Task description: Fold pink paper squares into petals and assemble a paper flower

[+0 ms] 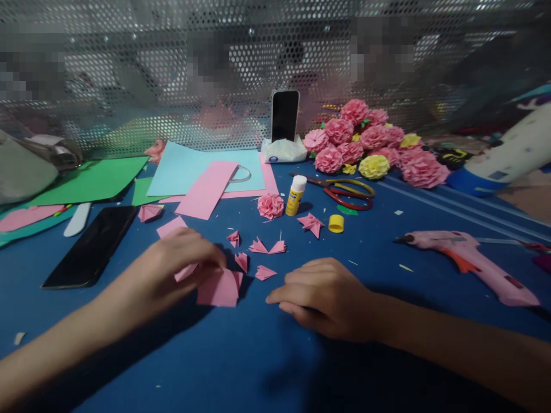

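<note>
My left hand (189, 258) is closed over a small stack of pink paper squares (218, 289), its fingertips pinching at the upper edge. Part of the paper is hidden under the fingers. My right hand (322, 298) rests on the blue table with the index finger and thumb a little apart and nothing visible between them. Between the hands lie several folded pink paper petals, among them one (266, 272) close to my right fingertips and a joined pair (267, 246). A folded pink star shape (310, 224) sits farther back.
Behind stand a glue stick (295, 196), its yellow cap (336, 223), scissors (344, 189) and a pink paper flower (270, 206). A pink glue gun (469, 258) lies right, a black phone (91, 246) left. Paper flowers (340, 131) pile up near the perforated metal panel (172, 109).
</note>
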The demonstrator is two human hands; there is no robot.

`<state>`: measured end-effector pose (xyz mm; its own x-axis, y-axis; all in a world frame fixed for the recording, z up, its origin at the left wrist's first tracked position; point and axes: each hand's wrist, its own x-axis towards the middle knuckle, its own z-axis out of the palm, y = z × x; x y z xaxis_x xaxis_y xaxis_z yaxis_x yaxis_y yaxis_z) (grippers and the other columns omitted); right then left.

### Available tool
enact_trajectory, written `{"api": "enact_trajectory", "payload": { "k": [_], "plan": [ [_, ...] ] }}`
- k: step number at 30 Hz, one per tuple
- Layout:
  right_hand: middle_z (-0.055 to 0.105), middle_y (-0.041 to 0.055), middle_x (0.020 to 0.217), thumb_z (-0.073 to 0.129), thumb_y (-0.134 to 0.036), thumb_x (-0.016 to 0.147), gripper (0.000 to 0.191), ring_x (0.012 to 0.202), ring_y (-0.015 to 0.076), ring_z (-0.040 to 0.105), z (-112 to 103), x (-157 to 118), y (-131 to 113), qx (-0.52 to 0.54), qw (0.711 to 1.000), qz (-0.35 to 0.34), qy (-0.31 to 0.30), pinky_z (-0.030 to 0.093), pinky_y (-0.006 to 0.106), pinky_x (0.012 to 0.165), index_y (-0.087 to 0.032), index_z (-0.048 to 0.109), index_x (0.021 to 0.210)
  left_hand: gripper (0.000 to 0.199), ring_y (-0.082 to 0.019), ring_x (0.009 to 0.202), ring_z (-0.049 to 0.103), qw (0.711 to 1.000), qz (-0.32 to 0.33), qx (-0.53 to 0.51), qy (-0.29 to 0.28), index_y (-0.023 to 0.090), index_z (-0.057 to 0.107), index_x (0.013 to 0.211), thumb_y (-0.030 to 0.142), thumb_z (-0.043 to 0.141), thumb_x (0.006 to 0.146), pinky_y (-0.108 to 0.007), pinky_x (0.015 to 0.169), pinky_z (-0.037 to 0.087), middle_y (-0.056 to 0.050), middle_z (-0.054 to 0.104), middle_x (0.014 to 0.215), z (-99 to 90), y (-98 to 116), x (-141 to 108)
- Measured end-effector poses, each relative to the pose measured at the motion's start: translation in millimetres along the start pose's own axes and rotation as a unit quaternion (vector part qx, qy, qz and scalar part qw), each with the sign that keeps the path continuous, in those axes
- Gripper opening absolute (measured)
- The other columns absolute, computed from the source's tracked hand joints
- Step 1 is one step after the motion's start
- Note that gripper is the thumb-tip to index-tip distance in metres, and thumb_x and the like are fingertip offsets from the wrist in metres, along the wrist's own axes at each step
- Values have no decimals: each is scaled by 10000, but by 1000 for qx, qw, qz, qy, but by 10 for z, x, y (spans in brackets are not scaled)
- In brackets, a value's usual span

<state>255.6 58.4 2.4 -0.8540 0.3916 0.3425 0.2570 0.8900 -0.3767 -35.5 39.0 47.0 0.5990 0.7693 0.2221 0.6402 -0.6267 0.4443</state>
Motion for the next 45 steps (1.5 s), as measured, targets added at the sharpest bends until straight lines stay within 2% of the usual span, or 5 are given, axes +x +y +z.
{"api": "enact_trajectory", "payload": {
  "k": [6, 11, 19, 30, 45],
  "plan": [
    [719, -10, 825, 417, -298, 1027, 303, 696, 138, 615, -8, 18, 24, 18, 1000, 6, 8, 337, 285, 646, -207, 706, 1031, 162, -177, 1016, 638, 1000, 3, 25, 11, 227, 663, 995, 186, 508, 968, -294, 868, 500, -49, 685, 1081, -220, -116, -1],
    [724, -9, 838, 421, -287, 1028, 300, 711, 130, 620, -22, 43, 20, 29, 999, 14, 6, 349, 273, 657, -205, 710, 1024, 138, -126, 808, 668, 1000, -21, -7, 4, 230, 646, 998, 217, 513, 961, -193, 676, 525, -14, 707, 948, -230, -6, -14],
    [705, -1, 792, 339, -333, 1057, 391, 675, 131, 592, -16, 41, 23, 11, 1000, -7, 9, 347, 272, 626, -192, 698, 990, 142, -126, 779, 668, 999, -23, 32, 25, 242, 646, 984, 226, 509, 953, -207, 650, 516, -8, 714, 918, -249, -81, -39],
    [699, -10, 781, 339, -321, 1058, 391, 661, 125, 576, -1, 37, 26, -20, 999, -25, 8, 329, 289, 607, -196, 693, 946, 133, -179, 925, 604, 988, -39, 148, 31, 231, 645, 985, 265, 516, 985, -334, 834, 454, -26, 677, 1009, -296, -349, -50],
    [675, -9, 756, 328, -329, 1063, 405, 666, 128, 562, 1, 38, 21, -32, 999, -25, 0, 306, 293, 599, -204, 695, 946, 143, -173, 959, 618, 988, -18, 143, 61, 245, 630, 1058, 292, 505, 1004, -318, 842, 465, -28, 674, 1069, -322, -239, -43]
  ]
}}
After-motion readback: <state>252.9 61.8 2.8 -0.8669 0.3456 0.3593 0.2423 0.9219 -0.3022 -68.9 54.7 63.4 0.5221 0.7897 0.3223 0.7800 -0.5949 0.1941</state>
